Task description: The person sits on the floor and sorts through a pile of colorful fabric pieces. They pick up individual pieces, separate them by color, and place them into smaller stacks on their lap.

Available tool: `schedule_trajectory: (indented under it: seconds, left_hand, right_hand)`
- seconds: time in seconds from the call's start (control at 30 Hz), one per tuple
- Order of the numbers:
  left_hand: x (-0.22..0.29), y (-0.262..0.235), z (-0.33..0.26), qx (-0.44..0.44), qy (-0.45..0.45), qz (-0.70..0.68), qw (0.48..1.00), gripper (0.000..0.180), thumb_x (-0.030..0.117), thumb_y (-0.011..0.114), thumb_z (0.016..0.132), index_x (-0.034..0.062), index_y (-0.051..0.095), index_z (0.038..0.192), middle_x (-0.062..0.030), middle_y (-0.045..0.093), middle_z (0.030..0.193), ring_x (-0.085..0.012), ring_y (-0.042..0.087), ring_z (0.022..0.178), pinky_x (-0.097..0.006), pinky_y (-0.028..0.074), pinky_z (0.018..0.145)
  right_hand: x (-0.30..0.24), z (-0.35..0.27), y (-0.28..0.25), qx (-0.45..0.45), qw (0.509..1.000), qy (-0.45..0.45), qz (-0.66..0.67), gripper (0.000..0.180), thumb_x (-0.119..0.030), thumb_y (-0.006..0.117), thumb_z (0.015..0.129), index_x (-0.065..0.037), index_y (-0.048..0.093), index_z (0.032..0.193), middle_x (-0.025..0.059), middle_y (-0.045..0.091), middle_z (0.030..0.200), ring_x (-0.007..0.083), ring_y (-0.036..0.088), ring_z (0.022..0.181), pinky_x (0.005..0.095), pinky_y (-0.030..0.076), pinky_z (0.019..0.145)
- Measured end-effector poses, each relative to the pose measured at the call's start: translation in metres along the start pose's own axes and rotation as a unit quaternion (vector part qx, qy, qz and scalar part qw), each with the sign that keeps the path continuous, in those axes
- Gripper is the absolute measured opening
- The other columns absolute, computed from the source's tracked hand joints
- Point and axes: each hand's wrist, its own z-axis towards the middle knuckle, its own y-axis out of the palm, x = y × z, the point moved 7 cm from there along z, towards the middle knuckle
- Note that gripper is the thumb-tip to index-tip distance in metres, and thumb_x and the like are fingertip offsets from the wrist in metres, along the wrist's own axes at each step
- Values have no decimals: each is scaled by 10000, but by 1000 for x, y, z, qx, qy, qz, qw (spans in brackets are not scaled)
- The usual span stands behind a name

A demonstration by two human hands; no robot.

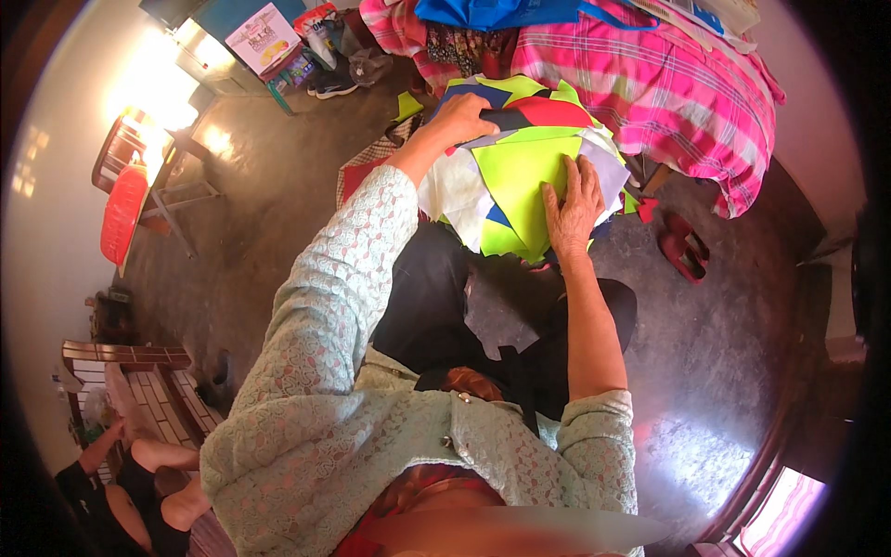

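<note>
Neon-yellow cloth [520, 186] is lying uppermost on a heap of cut fabric pieces [453, 192] beyond the person's knees, beside the hanging edge of a pink checked cover [640, 88]. The heap is hiding whatever is carrying it, and overlapping layers are cutting off most outlines of the blue, grey and white pieces. The yellow cloth is narrowing toward the person, its long axis running from the heap's far side to its near edge. A red-and-black piece [557, 113] is stretching crosswise behind it. The hands are working apart: the right hand [577, 212] is pressing flat near the yellow cloth's right edge, fingers pointing away; the left hand [458, 119] is covering the red-and-black piece's left end, whether pinching or merely resting I cannot tell.
</note>
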Motion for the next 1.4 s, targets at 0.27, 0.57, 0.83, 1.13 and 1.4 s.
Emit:
schedule_trajectory:
  seconds: [0.27,0.57,0.83,1.13,1.4]
  left_hand:
    - [-11,-28,0,79,7,-99,992,420,227,661,831,-17,579,1162,-211,642,1052,-310,620,975,-372,466,856]
    - [-13,-90,-41,118,-11,-458,881,456,113,686,815,-47,539,1216,-95,640,1086,-160,607,960,-280,478,844]
    - [-38,-109,-80,108,-76,-627,767,426,88,729,783,-2,575,1170,-88,651,1061,-193,641,938,-348,510,869]
    - [-132,-132,-129,244,-102,-661,702,284,50,705,796,23,601,1059,-96,676,987,-228,673,885,-415,556,815]
    - [-247,-102,-139,338,-151,-683,630,273,47,677,827,-21,579,1073,-146,662,972,-284,679,834,-469,582,715]
  right_hand:
    - [-1,0,-1,8,1000,-10,-5,575,-290,631,838,-118,441,1352,147,384,1431,314,312,1353,463,215,1078]
    - [0,-2,0,16,1000,-14,-1,563,-299,634,840,-125,451,1344,144,392,1428,313,334,1342,457,229,1071]
    - [2,-1,4,24,999,-34,10,548,-316,623,852,-139,456,1343,132,400,1423,319,346,1334,467,248,1064]
    - [2,0,9,34,997,-64,-28,535,-328,601,872,-106,473,1342,170,426,1391,347,380,1298,467,284,1067]
    - [0,-3,14,55,996,-64,-22,554,-399,551,892,-83,476,1341,179,419,1402,355,371,1304,470,271,1069]
